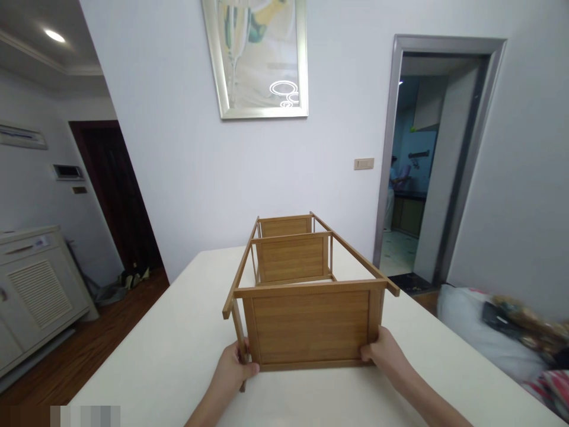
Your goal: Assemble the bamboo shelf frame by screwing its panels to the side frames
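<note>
On the white tabletop (pixel 155 350), a wooden rack (pixel 311 323) lies on its side, its shelf panels standing upright one behind another and its near leg ends jutting toward the person. The left hand (pixel 232 365) grasps the lower left leg at the rack's near end, thumb by the panel's corner; its other fingers are partly covered by the leg. The right hand (pixel 386 354) grips the near panel's lower right corner, most of its fingertips out of sight behind the wood. The near panel conceals the lower parts of those behind it.

Above the tabletop's far end, a framed picture (pixel 226 114) is cut off at its top, with ring-shaped reflections over its glass. Beyond the tabletop to the right, a doorway (pixel 387 148) frames a person (pixel 393 181), mostly hidden and too small to make out. Right of the tabletop, a heap (pixel 471 326) is blurred; its items are hard to tell.
</note>
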Motion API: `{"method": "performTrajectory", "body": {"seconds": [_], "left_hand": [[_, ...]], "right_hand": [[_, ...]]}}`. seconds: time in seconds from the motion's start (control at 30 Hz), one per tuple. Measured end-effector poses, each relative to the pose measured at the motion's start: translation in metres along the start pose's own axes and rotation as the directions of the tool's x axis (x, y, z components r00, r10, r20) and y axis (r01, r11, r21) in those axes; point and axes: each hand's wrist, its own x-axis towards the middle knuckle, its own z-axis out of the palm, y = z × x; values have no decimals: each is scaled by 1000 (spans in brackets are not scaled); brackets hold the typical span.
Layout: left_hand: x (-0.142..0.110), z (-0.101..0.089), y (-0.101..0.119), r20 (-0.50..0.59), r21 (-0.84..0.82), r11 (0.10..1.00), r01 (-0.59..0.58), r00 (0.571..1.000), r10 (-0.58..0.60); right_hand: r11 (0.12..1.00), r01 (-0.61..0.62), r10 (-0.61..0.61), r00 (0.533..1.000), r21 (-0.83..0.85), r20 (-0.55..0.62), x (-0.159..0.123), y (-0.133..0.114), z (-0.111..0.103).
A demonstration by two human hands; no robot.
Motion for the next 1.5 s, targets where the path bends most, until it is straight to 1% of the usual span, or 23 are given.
{"method": "performTrajectory", "body": {"seconds": [0.07,0.13,0.23,0.33,0.43,0.6,0.67,0.77,0.9,1.0,1.07,1.13,1.23,1.3,1.37,1.5], "left_hand": [[0,0,2,6,-8,1000,12,1000,-12],[-1,1,4,-4,-5,1000,22,1000,-22],[-2,2,6,-33,38,998,52,998,-50],[-2,2,6,-58,108,991,73,996,-67],[-2,1,4,-55,120,992,46,998,-40],[-1,-2,-2,-5,113,994,-11,1000,12],[-1,-3,-4,19,109,994,-25,1000,23],[-1,-5,-6,28,114,993,-20,999,17],[0,-7,-6,40,125,992,-2,999,-3],[0,-8,-4,115,102,994,-29,993,17],[0,-9,-2,182,81,995,-51,983,35],[-1,-10,1,219,69,996,-56,975,40],[-4,-8,8,224,70,996,-57,974,40],[-6,-6,14,219,40,997,-66,974,56],[-9,-4,18,192,3,997,-77,979,75],[-8,-1,14,124,-18,998,-60,990,62]], "right_hand": [[996,62,-61,998,70,-14,1,1,1],[986,133,-129,991,96,-44,2,3,2],[985,173,-171,978,9,-121,6,12,5],[986,167,-167,976,-17,-137,10,22,7],[982,188,-185,976,14,-117,11,26,8],[987,156,-150,978,34,-143,7,19,6],[985,166,-158,975,39,-155,4,14,6],[982,185,-177,970,34,-169,1,9,6],[988,155,-149,973,20,-174,0,7,6],[991,129,-123,975,25,-185,0,7,6],[994,108,-101,973,23,-206,-1,8,7],[996,92,-84,968,21,-236,-2,10,7],[994,100,-87,961,36,-262,-2,12,9],[993,108,-91,962,51,-256,-3,11,9],[992,109,-90,965,65,-245,-4,9,9],[984,144,-116,966,109,-229,-7,3,10]]}}
